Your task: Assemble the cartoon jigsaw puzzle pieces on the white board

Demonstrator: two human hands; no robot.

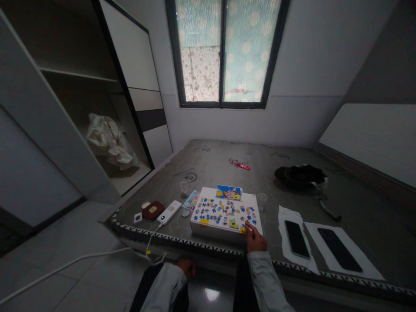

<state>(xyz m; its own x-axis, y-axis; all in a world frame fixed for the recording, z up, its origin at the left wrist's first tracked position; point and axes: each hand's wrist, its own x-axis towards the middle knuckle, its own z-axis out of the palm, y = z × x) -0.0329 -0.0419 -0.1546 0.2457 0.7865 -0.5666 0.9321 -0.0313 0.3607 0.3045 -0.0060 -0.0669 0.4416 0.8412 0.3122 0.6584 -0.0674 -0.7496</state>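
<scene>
A white board lies near the front edge of a bare grey mattress, covered with several scattered blue and multicoloured jigsaw pieces. A colourful cartoon picture card rests at the board's far edge. My right hand reaches onto the board's near right corner, fingertips pinched on a puzzle piece there. My left hand rests low on my knee below the mattress edge, fingers curled; I cannot make out anything in it.
A white power bank with a cable, a dark red case and small cards lie left of the board. Two dark phones rest on white cloths at right. A black bag and a red object lie farther back. An open wardrobe stands left.
</scene>
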